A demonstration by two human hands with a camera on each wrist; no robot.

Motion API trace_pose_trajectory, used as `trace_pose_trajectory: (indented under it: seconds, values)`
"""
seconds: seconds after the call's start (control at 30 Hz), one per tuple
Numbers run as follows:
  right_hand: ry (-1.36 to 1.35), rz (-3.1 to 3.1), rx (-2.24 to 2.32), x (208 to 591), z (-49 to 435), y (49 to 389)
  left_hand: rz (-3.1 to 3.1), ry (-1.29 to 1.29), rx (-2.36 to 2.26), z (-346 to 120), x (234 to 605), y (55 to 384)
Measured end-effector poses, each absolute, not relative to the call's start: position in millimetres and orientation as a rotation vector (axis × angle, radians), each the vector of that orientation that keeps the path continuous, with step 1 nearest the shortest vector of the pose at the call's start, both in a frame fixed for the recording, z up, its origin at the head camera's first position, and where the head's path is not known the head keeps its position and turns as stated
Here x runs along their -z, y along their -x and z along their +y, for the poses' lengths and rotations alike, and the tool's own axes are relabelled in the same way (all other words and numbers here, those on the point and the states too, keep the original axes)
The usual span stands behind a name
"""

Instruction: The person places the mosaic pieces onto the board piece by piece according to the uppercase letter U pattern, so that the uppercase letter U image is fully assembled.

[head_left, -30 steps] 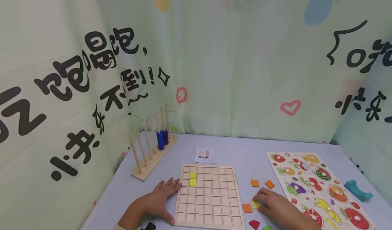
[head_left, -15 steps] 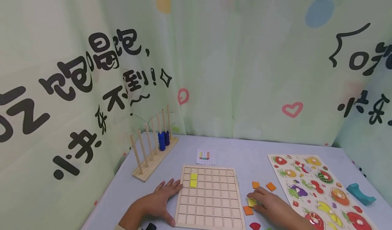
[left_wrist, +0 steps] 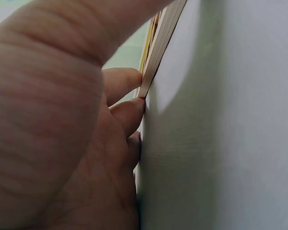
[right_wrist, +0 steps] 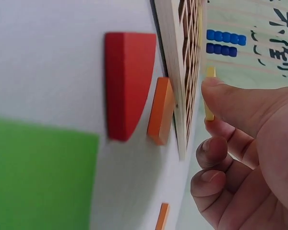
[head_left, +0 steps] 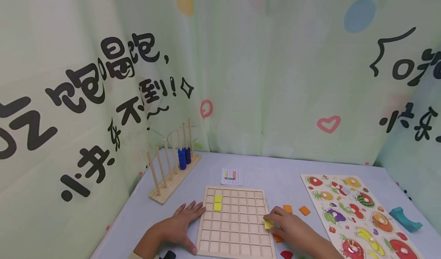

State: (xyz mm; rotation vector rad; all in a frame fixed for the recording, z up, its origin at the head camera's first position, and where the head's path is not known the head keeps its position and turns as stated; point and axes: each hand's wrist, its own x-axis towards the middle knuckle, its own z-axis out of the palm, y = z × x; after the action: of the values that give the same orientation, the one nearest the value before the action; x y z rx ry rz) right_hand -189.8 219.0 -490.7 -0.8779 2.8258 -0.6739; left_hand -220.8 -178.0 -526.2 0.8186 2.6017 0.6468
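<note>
A wooden grid board lies on the table, with two yellow square tiles one behind the other in its upper left cells. My left hand rests at the board's left side, fingers spread; in the left wrist view its fingertips touch the board's edge. Between thumb and fingers my right hand pinches another yellow tile, over the board's right border. The right wrist view has this yellow tile edge-on, raised above the grid.
Orange tiles, a red piece and a green piece lie right of the board. A small pattern card lies behind it. A peg abacus stands left, a fruit puzzle and teal arch right.
My right hand has picked the yellow tile up from beside the orange one and carried it left to the board's right edge. The left hand stays at the board.
</note>
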Motion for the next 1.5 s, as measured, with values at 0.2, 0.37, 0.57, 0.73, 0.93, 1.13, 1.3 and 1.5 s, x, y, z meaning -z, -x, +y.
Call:
trace_pose_trajectory:
  seconds: [0.2, 0.37, 0.57, 0.73, 0.93, 1.13, 1.3, 1.5]
  values:
    - [0.893, 2.790, 0.676, 490, 206, 194, 2.594, -0.785, -0.660, -176, 524, 220]
    - [0.961, 2.769, 0.684, 489, 196, 196, 2.601, -0.780, -0.642, -176, 524, 219]
    - [0.999, 2.766, 0.691, 490, 183, 199, 2.605, -0.778, -0.640, -176, 524, 220]
    - [1.016, 2.744, 0.681, 488, 170, 201, 2.598, -0.759, -0.648, -175, 524, 221]
    - [1.043, 2.728, 0.638, 486, 155, 203, 2.599, -0.763, -0.641, -176, 526, 222]
    - [1.070, 2.713, 0.638, 486, 142, 205, 2.598, -0.782, -0.632, -176, 525, 222]
    - [1.099, 2.719, 0.627, 488, 134, 207, 2.591, -0.780, -0.645, -176, 524, 221]
    - [1.091, 2.732, 0.609, 489, 122, 211, 2.593, -0.802, -0.639, -177, 525, 222]
